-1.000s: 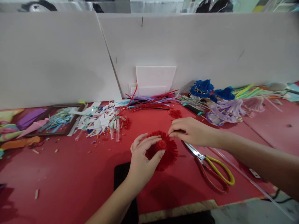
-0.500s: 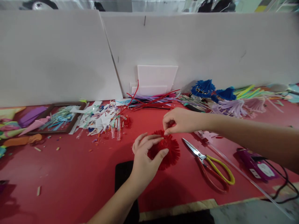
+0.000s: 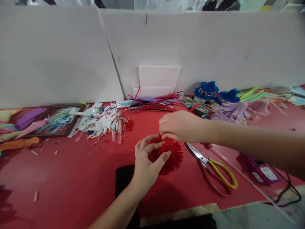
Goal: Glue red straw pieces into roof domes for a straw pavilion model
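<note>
A round, fringed red pipe-cleaner flower stands out just over the red table. My left hand curls around its left side, with thumb and fingertips near the centre. At its upper edge, my right hand is closed in a pinch. A short red pipe cleaner pokes out behind that hand; its other end is hidden by the fingers. Scissors with one yellow and one red handle lie to the right of the flower, blades partly under my right forearm.
A black phone-like slab lies beneath my left forearm. Behind are loose pipe cleaners, paper scraps and blue tufted pieces. A purple device with a black cord sits right. White boards wall off the back.
My right hand has moved slightly left and down onto the flower's upper edge, and a red pipe-cleaner end now shows behind it. My left hand keeps its hold. The view shifted slightly.
</note>
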Tool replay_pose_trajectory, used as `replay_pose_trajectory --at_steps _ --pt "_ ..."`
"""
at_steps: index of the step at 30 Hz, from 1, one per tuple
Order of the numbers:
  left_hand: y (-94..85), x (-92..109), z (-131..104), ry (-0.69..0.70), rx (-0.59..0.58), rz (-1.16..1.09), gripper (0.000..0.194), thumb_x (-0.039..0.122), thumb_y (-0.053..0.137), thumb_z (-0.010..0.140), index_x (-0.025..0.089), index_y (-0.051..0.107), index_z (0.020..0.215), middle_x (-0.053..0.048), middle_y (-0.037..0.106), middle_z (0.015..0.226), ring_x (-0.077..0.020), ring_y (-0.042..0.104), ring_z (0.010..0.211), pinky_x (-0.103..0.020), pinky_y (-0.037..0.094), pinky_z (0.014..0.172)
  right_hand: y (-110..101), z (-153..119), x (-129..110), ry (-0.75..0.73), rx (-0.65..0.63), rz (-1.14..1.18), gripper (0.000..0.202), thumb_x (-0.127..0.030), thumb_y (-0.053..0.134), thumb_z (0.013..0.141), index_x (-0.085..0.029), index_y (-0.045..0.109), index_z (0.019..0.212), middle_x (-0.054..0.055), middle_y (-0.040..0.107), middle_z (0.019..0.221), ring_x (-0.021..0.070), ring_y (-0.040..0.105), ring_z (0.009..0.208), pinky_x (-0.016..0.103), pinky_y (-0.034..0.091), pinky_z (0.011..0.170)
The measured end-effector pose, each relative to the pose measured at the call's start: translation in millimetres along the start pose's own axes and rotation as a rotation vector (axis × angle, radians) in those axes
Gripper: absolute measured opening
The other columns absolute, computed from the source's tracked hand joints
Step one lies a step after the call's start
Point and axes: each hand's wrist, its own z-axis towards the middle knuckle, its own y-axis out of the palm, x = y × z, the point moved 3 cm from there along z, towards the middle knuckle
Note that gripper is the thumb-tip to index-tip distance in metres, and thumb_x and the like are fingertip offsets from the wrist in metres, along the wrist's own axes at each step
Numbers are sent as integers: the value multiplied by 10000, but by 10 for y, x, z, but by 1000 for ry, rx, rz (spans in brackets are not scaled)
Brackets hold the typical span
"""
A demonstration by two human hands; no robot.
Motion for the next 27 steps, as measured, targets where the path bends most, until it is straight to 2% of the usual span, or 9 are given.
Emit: replay_pose_trajectory --at_steps 4,10,15,19,22,24,27 --pt "25 -34 -12 -11 3 -27 142 315 765 733 302 741 873 -10 650 1217 -298 468 1182 -570 324 1042 -15 -32 -14 22 34 64 160 -195 546 894 -181 681 808 36 680 853 189 611 896 290 419 730" --pt "53 -85 -11 -17 18 -87 145 312 787 704 276 732 833 -32 643 1218 -308 468 1178 -566 343 1025 -8 -10 -23 24 38 125 140 -202 600 855 -192 691 748 12 676 792 182 616 848 283 396 689" --pt "77 -80 0 14 27 -114 162 317 793 701 265 726 840 -48 638 1194 -308 471 1166 -563 335 1016 -50 -5 -168 8 22 91 144 -213 624 849 -191 709 735 22 680 762 181 629 814 280 377 637" --pt "98 -39 18 65 -8 -52 92 283 757 741 268 734 829 -52 635 1164 -301 488 1138 -564 314 1003 -28 -30 -340 98 -45 38 144 -191 619 847 -175 708 735 45 693 769 190 651 769 283 347 572" --pt "84 -12 -5 132 59 -11 83 199 733 735 256 719 795 -53 623 1179 -303 465 1156 -551 314 996 30 -79 -462 150 -77 55 92 -128 648 792 -185 711 757 40 697 761 186 649 708 288 330 529" --pt "78 4 -37 189 86 28 130 140 701 728 252 709 795 -51 611 1201 -301 452 1166 -545 310 996 92 -128 -539 138 -82 61 127 -83 676 735 -192 717 786 39 706 779 190 649 700 295 355 534" --pt "76 29 -82 287 102 118 192 107 672 722 253 707 842 -51 598 1229 -307 437 1184 -556 280 1014 211 -230 -634 105 -21 7 226 -36 708 642 -188 718 810 62 709 796 205 644 691 315 424 574"
